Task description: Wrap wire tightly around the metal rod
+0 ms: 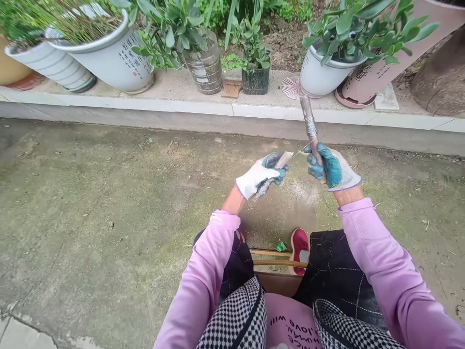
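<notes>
Gripped by the left hand [264,173] is a stick [284,160], left of the forward-pointing rod [311,127] clasped by the right hand [332,167].

Pink shirt [288,310]: upside-down dark print; "NICE", "HUMAN." and "LOVE WILL" can be read, the rest is cut off.
Large white flowerpot [105,63]: black Chinese characters beside a red seal mark, too small to read.
Pink planter [390,72]: black characters, unreadable.
</notes>
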`<action>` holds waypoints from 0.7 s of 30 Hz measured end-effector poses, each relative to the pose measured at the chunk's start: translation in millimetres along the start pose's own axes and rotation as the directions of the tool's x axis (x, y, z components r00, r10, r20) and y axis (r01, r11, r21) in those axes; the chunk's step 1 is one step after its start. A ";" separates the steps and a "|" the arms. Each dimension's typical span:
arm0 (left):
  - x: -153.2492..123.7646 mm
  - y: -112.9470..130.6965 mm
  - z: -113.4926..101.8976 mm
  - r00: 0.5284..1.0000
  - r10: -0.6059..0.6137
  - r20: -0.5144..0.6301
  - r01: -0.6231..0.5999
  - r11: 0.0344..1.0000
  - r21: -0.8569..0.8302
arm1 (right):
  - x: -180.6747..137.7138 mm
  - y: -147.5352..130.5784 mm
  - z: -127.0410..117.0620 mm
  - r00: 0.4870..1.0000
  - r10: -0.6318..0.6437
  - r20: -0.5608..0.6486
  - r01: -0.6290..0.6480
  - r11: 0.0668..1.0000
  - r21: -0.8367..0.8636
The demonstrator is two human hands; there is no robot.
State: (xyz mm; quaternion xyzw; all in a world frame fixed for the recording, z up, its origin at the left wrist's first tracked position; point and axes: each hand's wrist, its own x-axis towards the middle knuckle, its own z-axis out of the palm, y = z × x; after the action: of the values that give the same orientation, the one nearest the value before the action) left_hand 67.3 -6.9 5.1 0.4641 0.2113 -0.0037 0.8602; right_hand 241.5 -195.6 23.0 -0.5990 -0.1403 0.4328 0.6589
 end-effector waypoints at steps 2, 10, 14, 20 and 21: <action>5.8 -3.2 2.4 0.994 -0.013 -0.112 0.015 1.000 0.020 | -0.5 0.0 -0.5 1.000 -0.023 -0.017 0.023 0.999 0.023; 6.4 6.7 7.4 0.980 -0.033 -0.197 0.005 0.990 -0.142 | -14.5 -5.1 18.5 0.996 -0.083 0.024 0.081 0.994 0.075; -5.0 13.0 10.2 0.987 0.030 -0.160 -0.067 0.970 -0.233 | -19.4 -11.2 28.1 0.991 -0.126 0.045 0.119 0.984 0.131; 4.1 -3.3 8.6 0.929 0.172 -0.328 -0.147 0.984 0.101 | -32.6 -17.4 35.5 0.981 -0.184 0.065 0.169 0.969 0.179; 6.1 -3.9 8.6 0.918 0.167 -0.360 -0.131 0.984 0.123 | -34.9 -18.0 36.5 0.980 -0.187 0.074 0.172 0.969 0.176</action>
State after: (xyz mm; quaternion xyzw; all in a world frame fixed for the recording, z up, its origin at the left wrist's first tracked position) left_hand 75.2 -14.9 3.8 0.5123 0.3329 0.1390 0.7794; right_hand 202.6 -195.3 59.9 -0.5057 -0.1864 0.4083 0.7367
